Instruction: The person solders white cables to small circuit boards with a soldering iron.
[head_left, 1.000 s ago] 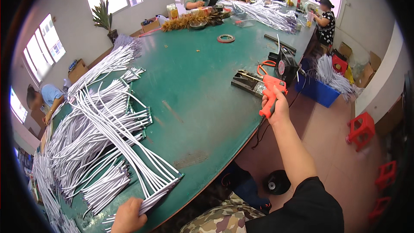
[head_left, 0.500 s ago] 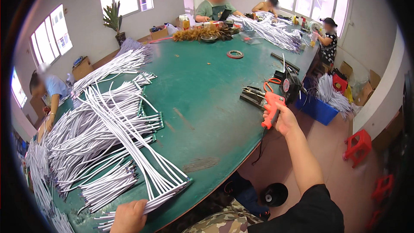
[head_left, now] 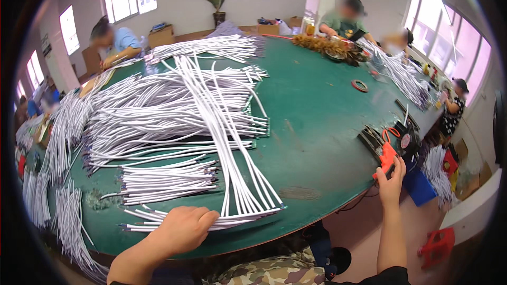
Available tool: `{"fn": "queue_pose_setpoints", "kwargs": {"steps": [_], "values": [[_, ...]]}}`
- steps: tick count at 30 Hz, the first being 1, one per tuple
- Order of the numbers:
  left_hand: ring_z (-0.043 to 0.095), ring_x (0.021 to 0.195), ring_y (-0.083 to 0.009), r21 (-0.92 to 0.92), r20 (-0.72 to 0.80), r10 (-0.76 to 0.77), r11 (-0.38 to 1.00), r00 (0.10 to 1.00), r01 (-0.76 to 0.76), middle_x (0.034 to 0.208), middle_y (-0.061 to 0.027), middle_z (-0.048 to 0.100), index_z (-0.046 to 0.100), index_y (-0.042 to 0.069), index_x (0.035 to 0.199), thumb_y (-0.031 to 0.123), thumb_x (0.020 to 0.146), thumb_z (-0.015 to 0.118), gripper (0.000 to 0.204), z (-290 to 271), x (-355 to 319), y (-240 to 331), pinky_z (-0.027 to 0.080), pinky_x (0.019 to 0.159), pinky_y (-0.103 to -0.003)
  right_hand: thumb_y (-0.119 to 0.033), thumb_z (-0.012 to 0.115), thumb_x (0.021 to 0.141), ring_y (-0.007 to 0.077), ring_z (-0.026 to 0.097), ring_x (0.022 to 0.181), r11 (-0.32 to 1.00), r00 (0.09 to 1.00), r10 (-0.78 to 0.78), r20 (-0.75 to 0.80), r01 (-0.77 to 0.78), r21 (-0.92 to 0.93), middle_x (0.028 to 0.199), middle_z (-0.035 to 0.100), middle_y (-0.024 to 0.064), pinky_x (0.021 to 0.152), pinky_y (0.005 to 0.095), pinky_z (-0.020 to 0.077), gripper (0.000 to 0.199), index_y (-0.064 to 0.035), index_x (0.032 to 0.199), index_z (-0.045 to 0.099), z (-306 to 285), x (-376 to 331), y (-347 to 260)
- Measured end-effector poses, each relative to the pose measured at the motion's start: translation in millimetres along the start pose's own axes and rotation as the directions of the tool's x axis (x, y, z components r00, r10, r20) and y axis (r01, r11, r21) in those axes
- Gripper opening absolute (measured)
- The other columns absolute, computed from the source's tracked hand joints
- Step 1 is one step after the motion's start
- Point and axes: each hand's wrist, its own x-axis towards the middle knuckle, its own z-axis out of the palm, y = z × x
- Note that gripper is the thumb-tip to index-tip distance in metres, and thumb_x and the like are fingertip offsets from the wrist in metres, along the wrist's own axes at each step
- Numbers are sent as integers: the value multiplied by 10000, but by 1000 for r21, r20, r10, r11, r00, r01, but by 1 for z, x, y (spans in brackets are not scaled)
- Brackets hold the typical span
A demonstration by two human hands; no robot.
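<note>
My left hand (head_left: 185, 227) is closed over a few white cables (head_left: 245, 220) at the near edge of the green table. From their right end, at a thin green strip (head_left: 280, 207), more white cables (head_left: 214, 121) run back across the pile. My right hand (head_left: 392, 182) is closed around the handle of a red hot glue gun (head_left: 388, 157) at the table's right edge. The gun's front end is beside a black metal stand (head_left: 371, 141). Orange-handled pliers (head_left: 390, 133) lie just beyond the gun.
Stacks of white cables (head_left: 169, 100) cover the table's left side. A bundle with dark ends (head_left: 169, 182) lies in front. A tape roll (head_left: 359, 85) rests farther back. Beside the table are a blue bin (head_left: 421, 187) and a red stool (head_left: 437, 248). Several people work around the table.
The view has swung left, so the table and both hands sit differently in it. My left hand keeps the cables, and my right hand remains on the glue gun by the stand.
</note>
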Motion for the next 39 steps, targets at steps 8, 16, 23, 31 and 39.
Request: {"fn": "queue_pose_setpoints", "kwargs": {"steps": [8, 16, 23, 31, 39], "values": [[682, 842, -352, -178, -194, 39, 981, 980, -75, 949, -108, 678, 619, 80, 1161, 58, 709, 761, 475, -64, -11, -19, 550, 705, -445, -283, 921, 698, 435, 289, 1527, 583, 518, -810, 273, 666, 466, 1648, 298, 215, 1224, 517, 310, 1095, -81, 1593, 324, 127, 25, -200], [688, 785, -327, -227, -260, 70, 965, 963, -132, 889, -89, 694, 666, 92, 1114, 32, 709, 785, 426, -127, -28, -39, 536, 663, -408, -170, 824, 746, 397, 267, 1544, 167, -12, -956, 293, 799, 578, 1637, 352, 161, 1256, 492, 274, 855, -199, 1531, 488, 241, 52, -365], [671, 807, -301, -135, -144, 170, 973, 975, -189, 891, -49, 669, 662, 117, 1132, 50, 700, 759, 448, -142, -46, -59, 519, 696, -418, -80, 686, 835, 343, 496, 1371, -158, -439, -831, 342, 775, 612, 1280, 636, 123, 1216, 490, 331, 286, -154, 1111, 692, 281, 55, -432], [603, 833, -207, 576, -350, 116, 809, 930, 115, 827, 18, 618, 604, 143, 858, 181, 824, 650, 69, -168, -60, -63, 431, 885, -392, -96, 668, 845, 295, 584, 995, -314, -295, -948, -118, 924, 218, 929, 565, 72, 878, 407, 538, 191, -118, 1029, 620, 218, 160, -489], [668, 1111, -356, 664, -701, 398, 668, 592, 336, 1068, -154, 702, 648, 49, 853, 26, 837, 683, 45, -215, -14, -104, 444, 1085, -515, -149, 669, 877, 246, 674, 894, -305, -439, -866, -241, 844, -441, 875, 606, 40, 795, 380, 593, 103, -151, 946, 593, -14, 194, -496]]}}
